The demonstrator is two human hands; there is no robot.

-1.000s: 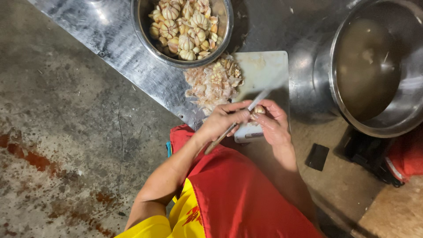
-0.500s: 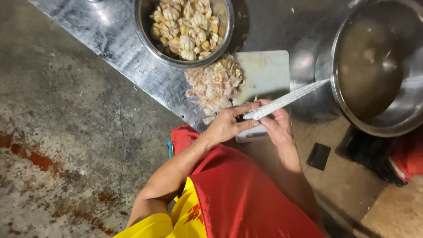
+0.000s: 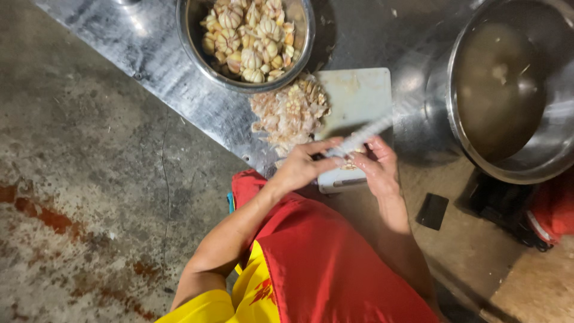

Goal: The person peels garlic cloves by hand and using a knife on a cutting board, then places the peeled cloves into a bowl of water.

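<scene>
From the head camera we look straight down on our two hands meeting at the near edge of a white cutting board [image 3: 359,98], which lies on a steel bench [image 3: 149,54]. Our left hand [image 3: 302,167] is closed around the handle of a knife [image 3: 359,139], whose pale blade runs up and to the right, blurred, across the board's lower part. Our right hand [image 3: 375,167] sits just beside it, fingers curled around a small piece of garlic [image 3: 348,161] that is mostly hidden; the blade crosses just above that piece, and we cannot tell whether it touches it. Just beyond our hands, on the left part of the board and spilling onto the bench, lies a heap of garlic skins and pieces [image 3: 290,110]. Behind that heap stands a round metal bowl [image 3: 191,42] filled with whole garlic bulbs [image 3: 251,36]. To the right, a large steel pot [image 3: 562,137] holds murky water. Below the bench we see our red apron [image 3: 323,263] over yellow clothing, the stained concrete floor [image 3: 78,179], and a small dark flat object [image 3: 431,210] on the floor near our right forearm.
</scene>
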